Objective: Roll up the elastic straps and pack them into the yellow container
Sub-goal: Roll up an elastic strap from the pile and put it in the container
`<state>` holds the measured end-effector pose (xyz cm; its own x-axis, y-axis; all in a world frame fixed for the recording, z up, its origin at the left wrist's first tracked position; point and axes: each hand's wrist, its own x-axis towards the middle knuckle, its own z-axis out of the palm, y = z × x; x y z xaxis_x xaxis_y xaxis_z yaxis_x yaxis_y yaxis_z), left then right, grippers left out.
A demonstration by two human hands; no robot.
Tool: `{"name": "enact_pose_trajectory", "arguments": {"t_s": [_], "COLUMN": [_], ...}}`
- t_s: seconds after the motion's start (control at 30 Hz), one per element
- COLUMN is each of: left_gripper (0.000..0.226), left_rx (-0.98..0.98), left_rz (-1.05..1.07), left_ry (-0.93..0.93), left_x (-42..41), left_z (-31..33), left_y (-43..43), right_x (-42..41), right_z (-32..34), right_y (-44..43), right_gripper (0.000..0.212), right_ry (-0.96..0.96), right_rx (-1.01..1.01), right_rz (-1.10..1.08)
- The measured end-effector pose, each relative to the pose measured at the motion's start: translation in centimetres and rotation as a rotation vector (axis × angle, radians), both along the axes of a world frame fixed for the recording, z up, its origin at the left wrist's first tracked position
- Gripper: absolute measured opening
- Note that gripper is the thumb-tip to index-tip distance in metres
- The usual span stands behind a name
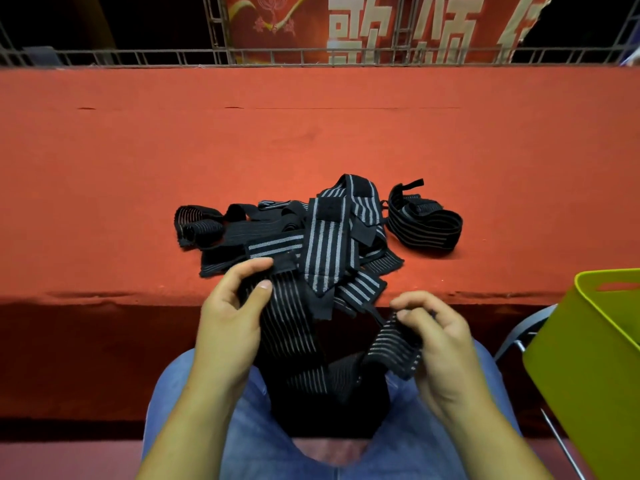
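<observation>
A heap of black elastic straps with grey stripes (322, 230) lies near the front edge of the red-covered table (138, 161). One long strap (294, 327) hangs from the heap down into my lap. My left hand (232, 313) pinches this strap near the table edge, thumb on top. My right hand (433, 330) grips the strap's other end (391, 348), which is folded over at its tip. A loosely coiled strap (424, 223) lies apart at the heap's right. The yellow container (585, 348) stands at the right edge, tilted, its inside mostly out of view.
A metal railing (311, 57) and a red banner with large characters (381, 26) run behind the table. A grey chair frame (519, 337) shows beside the container. My blue-jeaned legs (194, 410) are under the hanging strap.
</observation>
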<state>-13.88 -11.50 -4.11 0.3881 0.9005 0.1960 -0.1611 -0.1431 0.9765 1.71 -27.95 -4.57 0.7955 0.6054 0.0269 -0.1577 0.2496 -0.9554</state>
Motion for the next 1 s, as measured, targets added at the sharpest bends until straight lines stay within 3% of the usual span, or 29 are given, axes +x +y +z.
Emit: {"name": "enact_pose_trajectory", "arguments": {"t_s": [0.13,0.33,0.5,0.57,0.63,0.77,0.87,0.93,1.0], "left_gripper": [0.034,0.02,0.074,0.085,0.075,0.032,0.032,0.03,0.031], "left_rx": [0.006,0.046,0.17,0.28,0.304,0.26,0.076,0.018,0.041], "left_rz": [-0.039,-0.158,-0.587,-0.611,-0.537,-0.294,-0.177,-0.133,-0.09], "left_ry": [0.067,0.337,0.489,0.524,0.521,0.459,0.363,0.288,0.22], "left_x": [0.1,1.0,1.3,2.0,2.7,3.4,3.0,2.7,2.5], "left_z": [-0.9,-2.8,-3.4,-4.1,-5.0,-6.3,-6.1,-5.7,-5.0], "left_y": [0.5,-0.9,-3.3,-4.1,-4.3,-3.3,-2.3,-1.8,-1.6], "right_x": [0.2,-1.2,-2.1,-2.4,-2.7,-2.8,-2.0,-1.1,-0.3], "right_z": [2.7,7.3,9.5,9.8,9.8,9.3,8.2,6.1,3.4], "right_y": [-0.1,0.3,0.9,1.3,1.7,1.2,0.1,-0.2,-0.2], "right_gripper": [0.05,0.024,0.014,0.016,0.017,0.018,0.015,0.028,0.023], "right_ry": [0.163,0.287,0.351,0.425,0.495,0.538,0.396,0.104,-0.17], "right_rx": [0.161,0.398,0.533,0.581,0.627,0.667,0.446,0.061,-0.236], "right_rz": [0.035,0.142,0.153,0.15,0.171,0.255,0.235,0.167,0.114]}}
